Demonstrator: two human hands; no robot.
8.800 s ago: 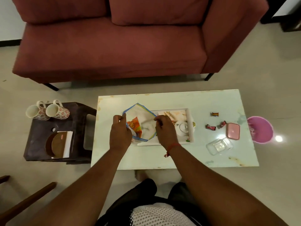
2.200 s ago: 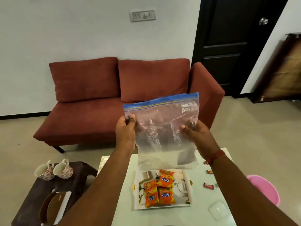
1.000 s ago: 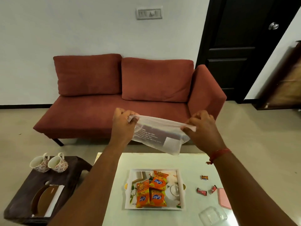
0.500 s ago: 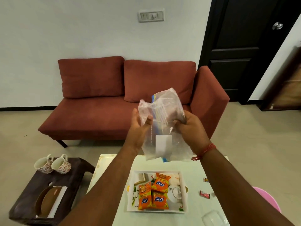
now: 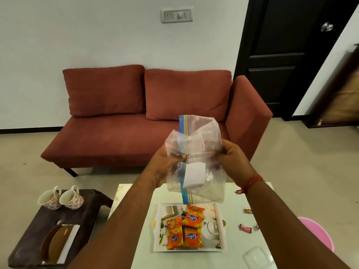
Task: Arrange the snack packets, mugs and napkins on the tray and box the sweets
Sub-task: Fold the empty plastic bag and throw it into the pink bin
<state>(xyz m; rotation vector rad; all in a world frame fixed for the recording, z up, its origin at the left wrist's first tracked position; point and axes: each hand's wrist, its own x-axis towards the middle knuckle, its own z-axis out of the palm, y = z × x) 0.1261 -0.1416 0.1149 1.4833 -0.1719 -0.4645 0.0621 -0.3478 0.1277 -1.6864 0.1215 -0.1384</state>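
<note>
Above the desk [image 5: 235,202] both forearms reach forward, left hand [image 5: 165,167] and right hand [image 5: 232,160] raised, fingers clamped on a crumpled clear zip bag [image 5: 196,160] between them, while three orange snack packets [image 5: 185,229] lie on the white tray [image 5: 158,230] below, sweets [image 5: 245,228] just right

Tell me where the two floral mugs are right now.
In the head view, the two floral mugs lie on their sides, side by side at the far end of the dark side table, left of the white table.
</note>
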